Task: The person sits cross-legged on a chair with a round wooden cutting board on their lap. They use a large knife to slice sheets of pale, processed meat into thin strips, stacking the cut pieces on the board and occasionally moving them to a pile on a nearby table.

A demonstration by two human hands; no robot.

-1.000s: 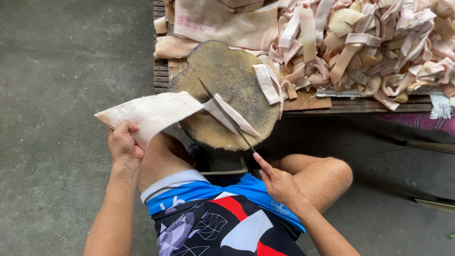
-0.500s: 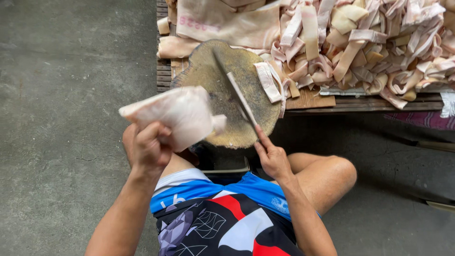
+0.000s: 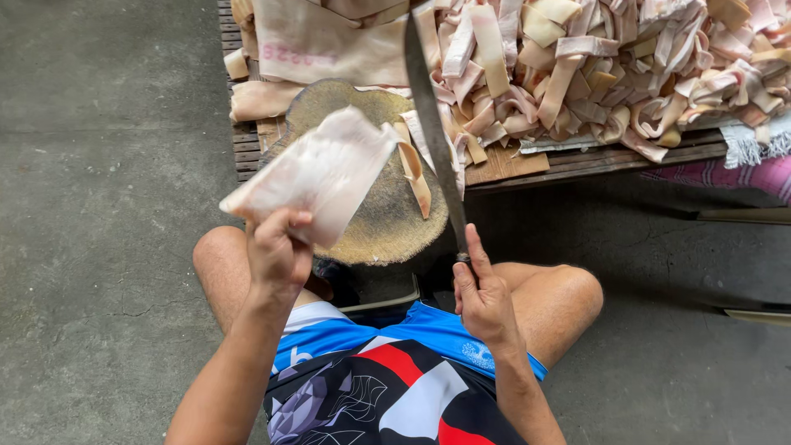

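Left hand (image 3: 278, 257): grip pinching pale pink flat skin slab (image 3: 317, 173). Right hand (image 3: 482, 295): grip clenched on long grey steel knife (image 3: 434, 132), above round wooden chopping block (image 3: 387, 216).

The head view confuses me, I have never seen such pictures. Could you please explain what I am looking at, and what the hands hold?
The camera sits on a person's head and looks down at their own knees and hands. The left hand lifts a pale flat slab, which looks like pork skin, above a round wooden chopping block. The right hand grips a long knife whose blade points away from the body. One cut strip lies on the block. Behind, a heap of similar strips rests on a low wooden pallet on the concrete floor.
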